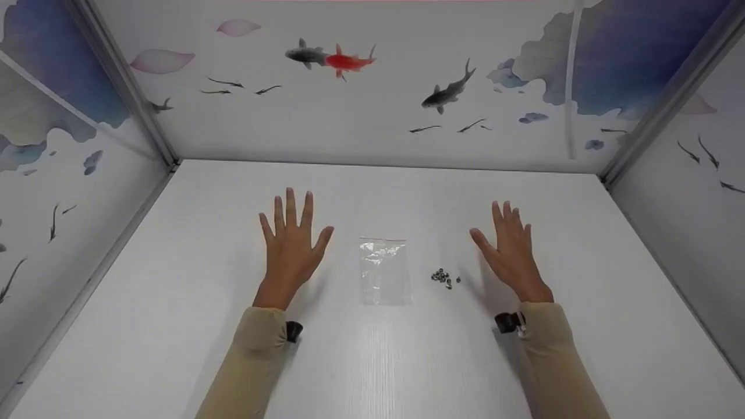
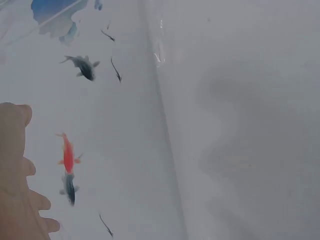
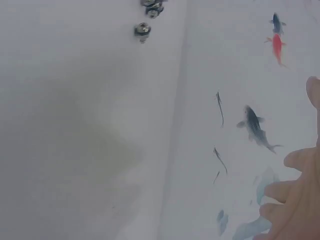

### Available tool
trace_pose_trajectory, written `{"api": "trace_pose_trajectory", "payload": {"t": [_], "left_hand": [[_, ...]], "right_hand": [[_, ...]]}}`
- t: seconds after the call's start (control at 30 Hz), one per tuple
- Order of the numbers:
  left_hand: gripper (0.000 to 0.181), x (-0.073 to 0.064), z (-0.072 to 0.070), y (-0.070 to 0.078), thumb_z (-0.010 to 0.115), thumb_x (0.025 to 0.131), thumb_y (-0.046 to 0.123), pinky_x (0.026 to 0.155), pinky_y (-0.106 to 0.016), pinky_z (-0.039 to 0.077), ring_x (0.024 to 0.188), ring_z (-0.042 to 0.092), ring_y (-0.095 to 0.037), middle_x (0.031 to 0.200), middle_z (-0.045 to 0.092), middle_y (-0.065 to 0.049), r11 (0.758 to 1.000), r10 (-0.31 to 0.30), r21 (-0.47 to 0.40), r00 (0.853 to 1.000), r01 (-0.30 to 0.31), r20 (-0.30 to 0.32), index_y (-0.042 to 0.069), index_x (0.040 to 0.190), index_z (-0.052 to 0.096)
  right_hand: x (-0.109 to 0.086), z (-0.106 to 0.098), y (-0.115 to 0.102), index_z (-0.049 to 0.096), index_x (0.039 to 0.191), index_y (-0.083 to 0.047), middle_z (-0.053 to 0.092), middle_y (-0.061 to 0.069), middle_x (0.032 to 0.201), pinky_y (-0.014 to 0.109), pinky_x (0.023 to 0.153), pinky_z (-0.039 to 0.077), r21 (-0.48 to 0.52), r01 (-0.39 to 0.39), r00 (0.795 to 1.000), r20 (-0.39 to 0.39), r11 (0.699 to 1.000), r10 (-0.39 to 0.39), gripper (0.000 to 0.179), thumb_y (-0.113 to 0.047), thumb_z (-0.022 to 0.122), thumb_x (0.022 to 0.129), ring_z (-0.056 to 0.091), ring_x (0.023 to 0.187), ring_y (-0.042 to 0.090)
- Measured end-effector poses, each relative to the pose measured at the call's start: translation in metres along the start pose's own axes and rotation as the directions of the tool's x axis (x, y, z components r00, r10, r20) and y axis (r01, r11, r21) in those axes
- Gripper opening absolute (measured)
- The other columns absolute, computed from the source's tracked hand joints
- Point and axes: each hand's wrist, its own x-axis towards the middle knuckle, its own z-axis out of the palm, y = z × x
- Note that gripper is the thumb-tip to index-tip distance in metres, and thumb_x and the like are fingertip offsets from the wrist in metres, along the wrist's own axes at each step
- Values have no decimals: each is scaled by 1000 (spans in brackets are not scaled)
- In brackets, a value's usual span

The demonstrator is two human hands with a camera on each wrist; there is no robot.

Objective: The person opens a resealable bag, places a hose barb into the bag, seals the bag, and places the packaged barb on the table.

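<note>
A clear plastic bag (image 1: 385, 273) lies between the thumbs; small metal pieces (image 1: 442, 276) sit between it and the right thumb. Left hand (image 1: 290, 251) and right hand (image 1: 513, 252) hover empty, fingers straight, thumbs wide. Handling seems not yet begun; picking up would call for lowering and pinching.

Small, shiny silver metal pieces (image 3: 143, 28) lie on a white tabletop (image 3: 60, 60), well apart from a bare right hand (image 3: 301, 197).

A white tabletop (image 1: 378, 372) meets a printed far panel (image 1: 349, 134); there a red fish (image 1: 349, 61) touches a grey fish (image 1: 305, 54); a blue-purple leaf (image 1: 634, 58) spreads right.
</note>
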Motion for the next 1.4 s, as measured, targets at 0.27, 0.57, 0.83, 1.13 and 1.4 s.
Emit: {"api": "trace_pose_trajectory", "payload": {"t": [0.27,0.57,0.83,1.13,1.4], "left_hand": [[67,-13,-3,11,38,101,49,118,-51,4,149,8,-26,162,9,-5,966,211,-197,953,-169,216,19,155,13],[60,-37,12,32,35,101,52,120,-45,7,149,12,-14,160,16,8,885,464,-308,714,-348,525,32,154,15],[56,-44,19,48,29,102,52,119,-44,12,148,16,-12,159,20,10,852,519,-336,563,-402,643,32,154,20],[55,-47,23,58,32,102,49,119,-43,13,147,20,-13,158,24,10,862,491,-301,520,-408,699,32,153,23],[54,-48,24,53,34,102,49,119,-47,13,147,19,-13,157,26,11,868,474,-273,531,-414,702,31,152,25]], "right_hand": [[17,2,-18,14,155,-16,11,7,162,48,119,3,122,150,953,247,981,-177,69,-52,34,101,6,149,27],[25,25,-39,23,153,-24,21,1,160,47,119,12,32,240,846,484,970,-225,58,-48,35,102,14,149,23],[31,43,-52,27,153,-23,24,-2,159,50,117,16,-44,336,785,566,941,-254,53,-42,33,104,17,148,25],[35,62,-61,28,153,-20,24,-4,159,46,118,16,-72,433,724,622,898,-300,51,-37,33,105,18,148,22],[35,69,-58,27,153,-24,23,-8,159,43,119,13,-96,396,711,662,913,-238,51,-40,32,105,15,148,19]]}}
